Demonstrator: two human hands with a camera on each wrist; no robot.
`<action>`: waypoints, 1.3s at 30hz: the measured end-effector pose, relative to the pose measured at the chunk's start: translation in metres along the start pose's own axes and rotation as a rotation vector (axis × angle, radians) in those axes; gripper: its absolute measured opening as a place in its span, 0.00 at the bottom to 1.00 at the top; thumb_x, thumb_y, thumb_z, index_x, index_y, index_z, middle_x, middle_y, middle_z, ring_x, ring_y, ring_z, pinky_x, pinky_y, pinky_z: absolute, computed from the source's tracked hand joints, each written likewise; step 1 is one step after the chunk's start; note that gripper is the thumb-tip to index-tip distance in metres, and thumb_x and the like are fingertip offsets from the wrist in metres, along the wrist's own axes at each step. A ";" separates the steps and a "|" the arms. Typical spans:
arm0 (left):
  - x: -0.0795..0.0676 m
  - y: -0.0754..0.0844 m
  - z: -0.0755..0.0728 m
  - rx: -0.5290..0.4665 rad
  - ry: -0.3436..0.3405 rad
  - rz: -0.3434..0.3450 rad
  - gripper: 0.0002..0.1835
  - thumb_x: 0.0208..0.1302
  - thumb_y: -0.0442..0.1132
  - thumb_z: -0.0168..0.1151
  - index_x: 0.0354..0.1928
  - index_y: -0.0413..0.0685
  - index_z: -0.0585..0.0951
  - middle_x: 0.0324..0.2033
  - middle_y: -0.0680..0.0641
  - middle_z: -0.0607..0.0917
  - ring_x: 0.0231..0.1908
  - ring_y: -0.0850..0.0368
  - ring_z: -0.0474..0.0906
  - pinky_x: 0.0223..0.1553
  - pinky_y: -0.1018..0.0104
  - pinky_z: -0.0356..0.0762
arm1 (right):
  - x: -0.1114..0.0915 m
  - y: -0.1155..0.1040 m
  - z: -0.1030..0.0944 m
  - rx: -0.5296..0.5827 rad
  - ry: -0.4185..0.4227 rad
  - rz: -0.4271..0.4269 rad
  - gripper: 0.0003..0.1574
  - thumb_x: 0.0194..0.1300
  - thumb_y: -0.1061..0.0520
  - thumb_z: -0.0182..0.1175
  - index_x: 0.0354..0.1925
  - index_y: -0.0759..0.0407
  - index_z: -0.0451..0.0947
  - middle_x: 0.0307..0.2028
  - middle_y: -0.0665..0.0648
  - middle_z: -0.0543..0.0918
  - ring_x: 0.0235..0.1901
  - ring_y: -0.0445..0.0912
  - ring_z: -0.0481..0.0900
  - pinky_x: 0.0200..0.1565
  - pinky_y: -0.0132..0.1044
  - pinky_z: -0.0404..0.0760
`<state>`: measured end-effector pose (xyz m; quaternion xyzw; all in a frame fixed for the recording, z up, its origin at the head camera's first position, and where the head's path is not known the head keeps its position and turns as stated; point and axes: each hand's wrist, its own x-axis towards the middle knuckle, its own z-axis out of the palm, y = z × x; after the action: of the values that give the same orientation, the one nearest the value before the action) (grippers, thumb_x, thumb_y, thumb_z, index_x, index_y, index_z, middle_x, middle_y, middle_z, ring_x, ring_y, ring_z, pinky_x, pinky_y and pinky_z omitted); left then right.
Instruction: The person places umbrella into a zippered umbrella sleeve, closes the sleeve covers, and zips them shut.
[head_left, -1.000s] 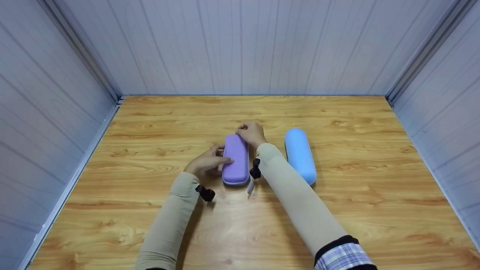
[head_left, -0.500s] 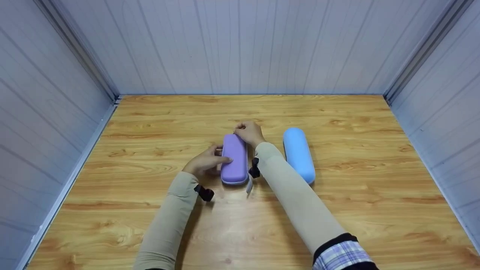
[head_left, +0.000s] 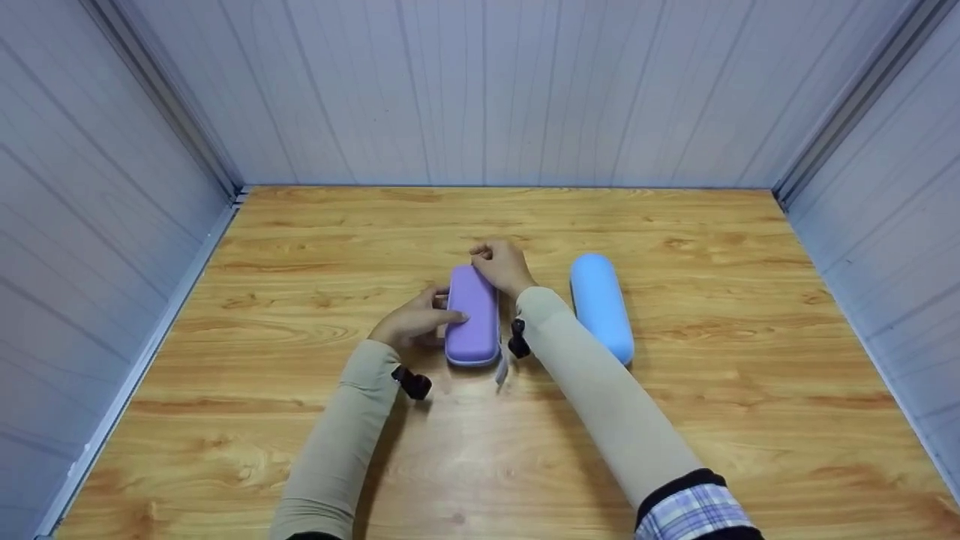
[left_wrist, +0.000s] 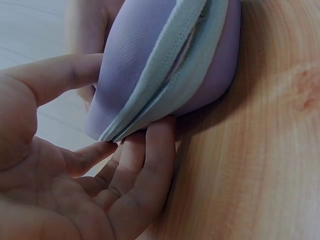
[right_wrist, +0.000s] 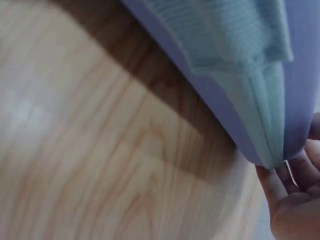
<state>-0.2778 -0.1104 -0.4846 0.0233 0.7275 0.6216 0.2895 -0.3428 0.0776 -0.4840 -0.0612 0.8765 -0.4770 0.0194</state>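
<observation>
A purple zip-up glasses case (head_left: 472,334) lies lengthwise on the table, with a pale zip band (left_wrist: 192,62) along its side. My left hand (head_left: 414,319) grips it from the left, thumb on the lid and fingers against the side. In the left wrist view the two zip edges stand slightly apart along part of the band. My right hand (head_left: 504,266) pinches at the far right corner of the case with curled fingers. Whether a zip pull is between those fingertips is hidden. A pale fabric strap (right_wrist: 240,35) sits on the case's near right side.
A light blue glasses case (head_left: 601,307) lies to the right, beyond my right forearm. The wood-patterned table (head_left: 712,420) is bounded by pale panel walls (head_left: 510,97) at the back and both sides.
</observation>
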 end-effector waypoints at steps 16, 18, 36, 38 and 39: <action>0.001 0.000 0.000 -0.073 -0.025 -0.035 0.40 0.65 0.32 0.65 0.75 0.47 0.55 0.66 0.36 0.62 0.63 0.40 0.66 0.57 0.46 0.76 | -0.015 0.000 -0.027 -0.094 -0.240 0.041 0.26 0.77 0.49 0.50 0.63 0.63 0.74 0.57 0.62 0.78 0.57 0.54 0.76 0.56 0.48 0.75; 0.001 0.001 0.000 -0.073 -0.025 -0.034 0.40 0.65 0.32 0.65 0.75 0.48 0.55 0.67 0.36 0.62 0.63 0.40 0.67 0.57 0.47 0.76 | -0.018 0.000 -0.030 -0.097 -0.253 0.076 0.28 0.76 0.46 0.50 0.64 0.63 0.72 0.59 0.63 0.77 0.58 0.55 0.75 0.58 0.48 0.74; -0.003 0.000 0.000 -0.054 -0.007 -0.035 0.41 0.65 0.34 0.67 0.76 0.50 0.57 0.68 0.37 0.63 0.63 0.39 0.69 0.53 0.49 0.80 | -0.054 -0.002 -0.044 -0.011 -0.428 0.206 0.51 0.69 0.43 0.62 0.76 0.63 0.51 0.64 0.69 0.71 0.49 0.55 0.81 0.49 0.44 0.82; -0.003 0.001 0.000 -0.020 -0.006 -0.027 0.41 0.65 0.35 0.67 0.76 0.48 0.56 0.67 0.36 0.65 0.62 0.39 0.71 0.52 0.50 0.80 | -0.058 -0.003 -0.043 0.042 -0.446 0.207 0.52 0.68 0.46 0.63 0.77 0.62 0.48 0.67 0.69 0.67 0.52 0.56 0.80 0.48 0.44 0.83; -0.003 0.002 -0.001 -0.004 -0.007 -0.025 0.42 0.65 0.36 0.67 0.76 0.48 0.56 0.67 0.36 0.66 0.61 0.40 0.71 0.52 0.50 0.80 | -0.060 -0.004 -0.043 0.067 -0.453 0.207 0.53 0.68 0.47 0.63 0.78 0.61 0.46 0.68 0.69 0.66 0.53 0.57 0.79 0.48 0.45 0.83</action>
<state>-0.2758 -0.1118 -0.4815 0.0158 0.7256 0.6192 0.2997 -0.2869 0.1189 -0.4593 -0.0755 0.8353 -0.4752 0.2661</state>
